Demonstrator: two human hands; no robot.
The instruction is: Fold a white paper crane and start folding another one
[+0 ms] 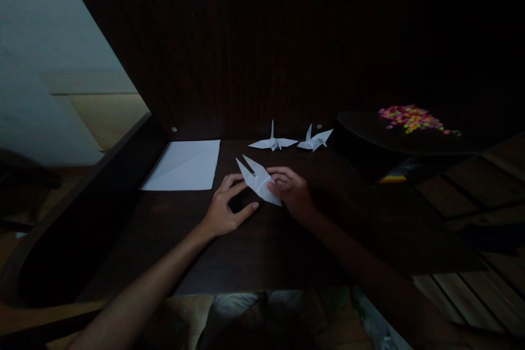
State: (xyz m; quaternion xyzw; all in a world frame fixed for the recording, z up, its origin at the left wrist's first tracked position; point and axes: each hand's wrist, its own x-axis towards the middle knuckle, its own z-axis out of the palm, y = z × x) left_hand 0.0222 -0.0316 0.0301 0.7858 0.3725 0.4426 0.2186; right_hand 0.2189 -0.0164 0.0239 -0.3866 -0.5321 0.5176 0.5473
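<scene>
Dimly lit table (241, 262): Dark wood stretches beneath a tall dark panel (246, 49), with a person's two bare hands at work over it.
Folded paper (257, 179): White and creased, it is held at the middle of the scene, between the hands, tilted, its two narrow points parted toward 11 o'clock and its broader end toward 4 o'clock. Whether it touches the wood cannot be told.
Right grip (290, 190): Clamped on the paper from its 4 o'clock side, thumb laid across the near face, fingers behind.
Left grip (225, 209): At 8 o'clock of the paper, thumb and fingers spread apart, fingertips close by its edge; contact there cannot be made out.
First paper crane (273, 144): Finished and white, wings out, it stands at 1 o'clock of the held piece.
Second paper crane (315, 142): Angled beside the first, at 2 o'clock.
White sheet (184, 167): Flat at 9 o'clock, a faint diagonal crease showing.
Colored pieces (412, 119): Small, pink, red and yellow, heaped on a curved shelf (361, 123) well out past 2 o'clock.
</scene>
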